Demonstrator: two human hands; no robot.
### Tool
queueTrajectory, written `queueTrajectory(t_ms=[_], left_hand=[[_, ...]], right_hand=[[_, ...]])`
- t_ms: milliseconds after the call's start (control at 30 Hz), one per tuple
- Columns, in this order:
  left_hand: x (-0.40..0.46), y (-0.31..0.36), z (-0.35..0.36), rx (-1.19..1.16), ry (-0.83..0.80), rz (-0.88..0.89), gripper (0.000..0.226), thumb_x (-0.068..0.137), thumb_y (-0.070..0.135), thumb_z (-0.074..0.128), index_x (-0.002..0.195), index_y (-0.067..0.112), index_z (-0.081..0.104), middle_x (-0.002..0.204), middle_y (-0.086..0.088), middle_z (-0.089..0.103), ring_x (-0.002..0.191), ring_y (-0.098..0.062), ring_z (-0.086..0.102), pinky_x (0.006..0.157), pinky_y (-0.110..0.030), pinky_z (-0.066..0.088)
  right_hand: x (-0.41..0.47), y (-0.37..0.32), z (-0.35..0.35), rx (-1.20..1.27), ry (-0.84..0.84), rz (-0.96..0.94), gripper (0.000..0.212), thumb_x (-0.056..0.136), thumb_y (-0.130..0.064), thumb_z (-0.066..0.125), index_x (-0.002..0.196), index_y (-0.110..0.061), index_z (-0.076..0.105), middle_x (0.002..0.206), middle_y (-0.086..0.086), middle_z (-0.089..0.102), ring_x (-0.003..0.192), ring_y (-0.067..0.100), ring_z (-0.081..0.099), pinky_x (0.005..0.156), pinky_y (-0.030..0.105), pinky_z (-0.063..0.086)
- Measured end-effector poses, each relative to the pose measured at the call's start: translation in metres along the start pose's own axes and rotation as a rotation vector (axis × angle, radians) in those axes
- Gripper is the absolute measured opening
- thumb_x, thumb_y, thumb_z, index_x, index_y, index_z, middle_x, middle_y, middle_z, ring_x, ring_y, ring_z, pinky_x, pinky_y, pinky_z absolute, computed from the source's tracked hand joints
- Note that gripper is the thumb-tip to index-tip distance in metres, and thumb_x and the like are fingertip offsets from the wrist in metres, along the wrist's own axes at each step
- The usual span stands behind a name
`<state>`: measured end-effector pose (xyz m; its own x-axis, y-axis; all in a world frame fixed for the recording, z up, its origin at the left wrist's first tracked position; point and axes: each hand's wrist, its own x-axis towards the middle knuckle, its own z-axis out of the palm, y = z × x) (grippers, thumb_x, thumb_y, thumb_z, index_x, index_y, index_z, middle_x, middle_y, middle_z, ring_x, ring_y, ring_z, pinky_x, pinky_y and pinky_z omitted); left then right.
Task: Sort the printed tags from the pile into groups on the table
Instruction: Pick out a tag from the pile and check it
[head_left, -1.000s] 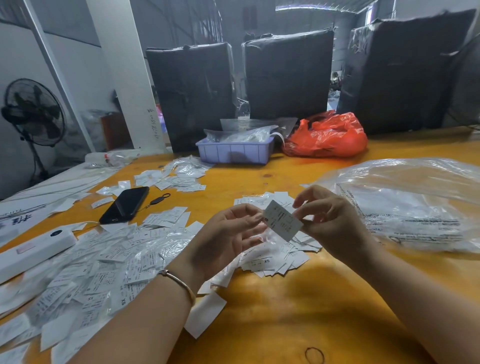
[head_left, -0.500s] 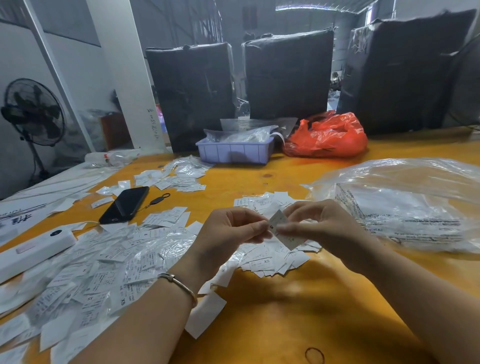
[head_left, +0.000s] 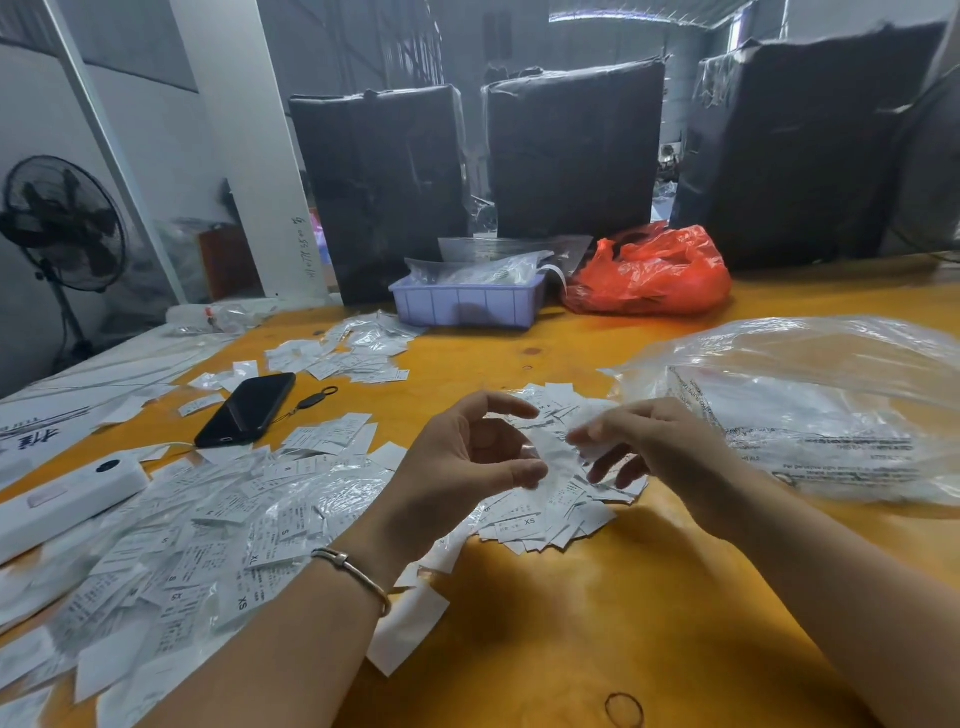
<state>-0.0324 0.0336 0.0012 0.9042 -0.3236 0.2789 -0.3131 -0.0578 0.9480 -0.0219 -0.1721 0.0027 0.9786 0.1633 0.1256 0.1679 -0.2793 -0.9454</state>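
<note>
White printed tags lie in groups on the yellow table. A large loose pile, partly in clear film, spreads at the left. A smaller group with XS marks lies under my hands, and another group sits farther back. One blurred tag hangs between my hands just above the smaller group. My right hand pinches its right end at the fingertips. My left hand is held in a loose C shape beside it, thumb near the tag's lower edge, gripping nothing.
A black phone and a white device lie at the left. A big clear plastic bag fills the right. A purple tray and a red bag stand at the back. A rubber band lies near the front edge.
Both hands pinched the tag earlier; now my left hand has let go and opened. The tag has dropped lower toward the group beneath and is blurred with motion.
</note>
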Motion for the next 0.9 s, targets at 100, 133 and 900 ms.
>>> queueTrajectory(t_ms=[100, 133, 900], left_hand=[[-0.002, 0.001, 0.004, 0.015, -0.072, 0.005, 0.044, 0.076, -0.010, 0.074, 0.115, 0.003, 0.059, 0.079, -0.012, 0.069, 0.070, -0.019, 0.066, 0.068, -0.025, 0.054], [-0.002, 0.002, 0.005, 0.030, -0.080, 0.009, 0.043, 0.077, -0.011, 0.074, 0.115, 0.003, 0.059, 0.079, -0.013, 0.069, 0.070, -0.020, 0.066, 0.067, -0.025, 0.053], [0.001, -0.002, 0.000, 0.171, -0.024, -0.081, 0.011, 0.085, 0.005, 0.071, 0.085, -0.005, 0.066, 0.076, -0.015, 0.074, 0.062, -0.021, 0.072, 0.056, -0.025, 0.055]], right_hand=[[-0.001, -0.002, -0.001, 0.029, -0.163, 0.051, 0.044, 0.077, -0.051, 0.065, 0.083, -0.009, 0.076, 0.080, 0.008, 0.074, 0.070, 0.018, 0.068, 0.060, 0.025, 0.047], [-0.002, -0.003, -0.002, -0.001, -0.196, 0.036, 0.042, 0.072, -0.050, 0.069, 0.080, -0.010, 0.076, 0.078, 0.009, 0.074, 0.069, 0.018, 0.068, 0.060, 0.025, 0.046], [-0.007, -0.011, -0.009, 0.093, -0.013, -0.233, 0.046, 0.079, 0.021, 0.056, 0.110, -0.011, 0.066, 0.078, 0.017, 0.072, 0.059, 0.021, 0.065, 0.054, 0.023, 0.051]])
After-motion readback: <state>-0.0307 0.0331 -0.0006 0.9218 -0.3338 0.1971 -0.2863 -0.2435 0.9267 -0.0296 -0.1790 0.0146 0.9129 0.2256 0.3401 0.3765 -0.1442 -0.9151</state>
